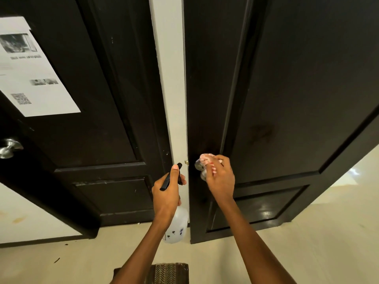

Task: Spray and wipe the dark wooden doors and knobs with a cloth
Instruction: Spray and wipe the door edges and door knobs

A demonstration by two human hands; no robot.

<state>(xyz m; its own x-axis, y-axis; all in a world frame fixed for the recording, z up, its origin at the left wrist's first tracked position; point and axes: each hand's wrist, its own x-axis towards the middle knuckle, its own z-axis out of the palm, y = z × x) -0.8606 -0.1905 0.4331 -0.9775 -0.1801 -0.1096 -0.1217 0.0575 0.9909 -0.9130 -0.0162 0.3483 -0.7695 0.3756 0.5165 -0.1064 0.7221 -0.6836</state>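
The right hand is curled round a pink-and-white cloth, pressing it against the silver knob of the right-hand dark door; the cloth covers the top of the knob, while the shiny metal shows at the left and below the fingers. The left hand is clamped on a spray bottle, fingers wrapped round its black spray head with the thumb lying up along the top. The bottle's pale, see-through body hangs below the wrist, in front of the white strip of frame between the two doors. The left-hand dark door stands beside that strip, with a second silver knob at the far left edge of the view and a printed paper notice stuck on its upper panel. Below lies a pale floor, and a dark patterned mat sits at the bottom edge between the forearms.
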